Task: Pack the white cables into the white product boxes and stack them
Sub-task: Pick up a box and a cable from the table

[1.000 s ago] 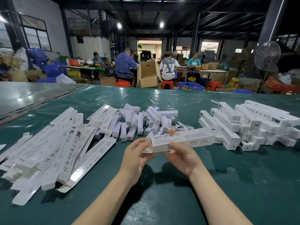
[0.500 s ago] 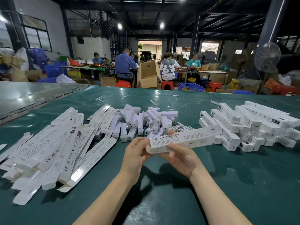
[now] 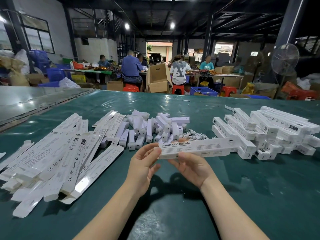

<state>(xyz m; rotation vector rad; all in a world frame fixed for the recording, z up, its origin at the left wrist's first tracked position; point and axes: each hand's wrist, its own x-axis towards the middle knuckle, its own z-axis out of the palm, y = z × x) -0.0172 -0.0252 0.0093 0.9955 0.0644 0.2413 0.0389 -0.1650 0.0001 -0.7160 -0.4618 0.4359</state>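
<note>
I hold a long white product box (image 3: 204,147), printed "SMART SENSOR LAMP", level above the green table (image 3: 242,196). My right hand (image 3: 189,166) grips it from below near its left end. My left hand (image 3: 144,163) touches the box's left end with its fingertips. A small tangle of white cables (image 3: 194,136) lies just behind the box. Flat unfolded boxes (image 3: 57,153) spread at the left. A stack of closed boxes (image 3: 263,130) stands at the right.
A heap of short white inner boxes (image 3: 155,127) lies in the table's middle, behind my hands. Beyond the far edge several people sit at tables among cardboard cartons (image 3: 158,78) and blue crates. A standing fan (image 3: 284,59) is at the right.
The box has risen slightly and its left end flap is now closed. My left hand has slid from under the end to its tip.
</note>
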